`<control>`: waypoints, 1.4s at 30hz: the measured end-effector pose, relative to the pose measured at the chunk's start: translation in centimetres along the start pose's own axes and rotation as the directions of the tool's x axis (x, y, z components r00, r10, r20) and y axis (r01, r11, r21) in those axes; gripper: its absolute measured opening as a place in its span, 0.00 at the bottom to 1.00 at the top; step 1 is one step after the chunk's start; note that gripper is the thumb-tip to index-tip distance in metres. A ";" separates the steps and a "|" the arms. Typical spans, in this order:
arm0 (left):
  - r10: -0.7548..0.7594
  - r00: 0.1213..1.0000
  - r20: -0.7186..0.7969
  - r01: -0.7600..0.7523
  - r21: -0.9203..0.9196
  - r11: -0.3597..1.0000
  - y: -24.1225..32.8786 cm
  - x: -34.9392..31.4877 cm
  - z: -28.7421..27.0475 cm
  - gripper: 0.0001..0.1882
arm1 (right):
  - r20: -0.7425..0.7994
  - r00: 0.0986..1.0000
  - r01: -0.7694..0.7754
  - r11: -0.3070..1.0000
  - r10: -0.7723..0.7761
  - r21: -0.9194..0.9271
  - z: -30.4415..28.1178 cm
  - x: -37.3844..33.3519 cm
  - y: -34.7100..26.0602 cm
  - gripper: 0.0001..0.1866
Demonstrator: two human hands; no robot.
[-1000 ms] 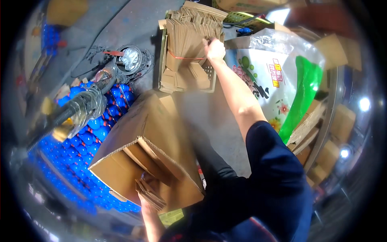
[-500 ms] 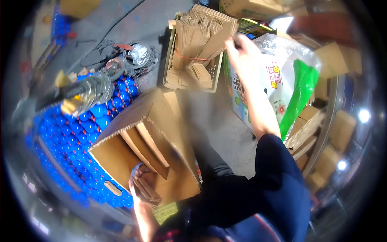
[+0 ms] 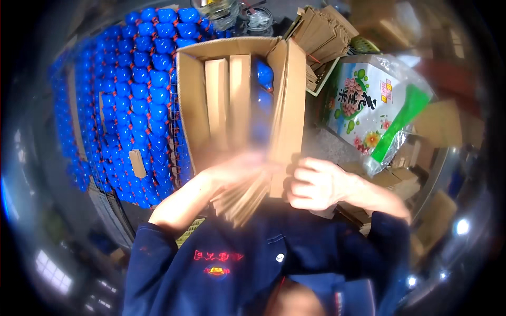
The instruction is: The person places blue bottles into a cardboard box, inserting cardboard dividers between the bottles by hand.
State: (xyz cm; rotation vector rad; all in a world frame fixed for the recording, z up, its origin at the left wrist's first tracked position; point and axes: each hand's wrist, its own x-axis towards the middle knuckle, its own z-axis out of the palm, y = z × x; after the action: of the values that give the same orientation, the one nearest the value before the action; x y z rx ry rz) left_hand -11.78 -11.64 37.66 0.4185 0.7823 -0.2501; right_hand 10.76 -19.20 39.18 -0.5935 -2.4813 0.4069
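An open cardboard box [image 3: 294,100] stands right in front of me. Two cardboard strips [image 3: 216,97] stand upright inside it, with a shiny blue rounded piece [image 3: 264,75] to their right. My left hand [image 3: 240,167], smeared by motion, is over the box's near side and closed around a fanned bunch of cardboard strips [image 3: 242,203]. My right hand [image 3: 315,184] is beside the box's near right corner, its fingers curled. Whatever those fingers hold, if anything, is hidden.
Rows of shiny blue rounded pieces [image 3: 139,89] with red bits between them lie left of the box. A crate of stacked cardboard pieces [image 3: 324,34] stands beyond it. To the right lies a printed white bag [image 3: 363,100] with a green stripe, near more cardboard [image 3: 443,124].
My right hand has come back from the cardboard stack to the box's near corner. My left hand has risen with its strips. The view has shifted, showing the box more squarely.
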 end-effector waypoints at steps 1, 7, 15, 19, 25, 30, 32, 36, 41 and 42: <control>0.132 0.990 0.040 -0.136 0.118 0.984 -4.6 0.5 -2.6 0.20 | -0.092 0.992 -0.077 0.989 0.089 0.126 1.5 0.5 -0.9 0.16; 0.419 0.908 0.023 -0.414 0.213 0.885 -10.3 -7.2 -3.8 0.29 | 0.148 0.111 -0.511 -0.071 0.983 0.857 10.2 3.9 -7.2 0.20; 0.550 0.654 -0.520 -0.515 0.226 0.827 -15.1 -14.8 -13.5 0.25 | -0.147 -0.110 -0.698 0.029 0.983 0.715 16.1 6.1 -3.9 0.11; 0.532 0.255 -0.807 -0.461 0.382 0.801 -19.9 -17.8 -28.9 0.23 | -0.216 -0.209 -0.950 -0.147 0.954 0.275 19.8 1.7 0.0 0.12; 0.112 -0.293 -0.950 -0.265 0.193 0.945 -26.4 -18.8 -47.0 0.33 | 0.138 -0.538 -0.781 -0.554 0.831 0.290 26.1 -0.3 4.6 0.22; 0.329 0.256 -0.909 -0.378 0.219 0.899 -20.2 -8.9 -42.4 0.23 | 0.086 -0.370 -0.923 -0.356 0.925 -0.143 30.0 -2.0 6.4 0.26; 0.170 0.527 -0.833 -0.424 -0.084 0.902 -14.7 -2.6 -39.2 0.21 | 0.028 -0.127 -0.958 -0.115 0.992 -0.263 27.7 0.5 6.4 0.27; 0.189 0.721 -0.666 -0.505 -0.319 0.802 -7.6 9.4 -43.7 0.17 | 0.343 -0.035 -0.930 0.095 0.939 -0.354 28.2 -1.9 6.6 0.27; 0.131 0.739 -0.660 -0.572 -0.514 0.639 -2.4 18.1 -47.8 0.17 | 0.211 0.032 -0.998 0.020 0.977 0.061 26.7 0.3 7.0 0.18; 0.138 0.743 -0.655 -0.581 -0.527 0.620 -2.1 18.6 -48.1 0.17 | 0.171 0.005 -0.997 -0.008 0.985 0.074 25.9 1.3 6.9 0.18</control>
State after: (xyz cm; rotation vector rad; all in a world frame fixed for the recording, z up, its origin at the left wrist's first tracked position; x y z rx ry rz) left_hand -29.97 7.11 -6.88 -0.1196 1.2757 0.6291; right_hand -2.89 -16.69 16.22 -2.3300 -1.4712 1.1656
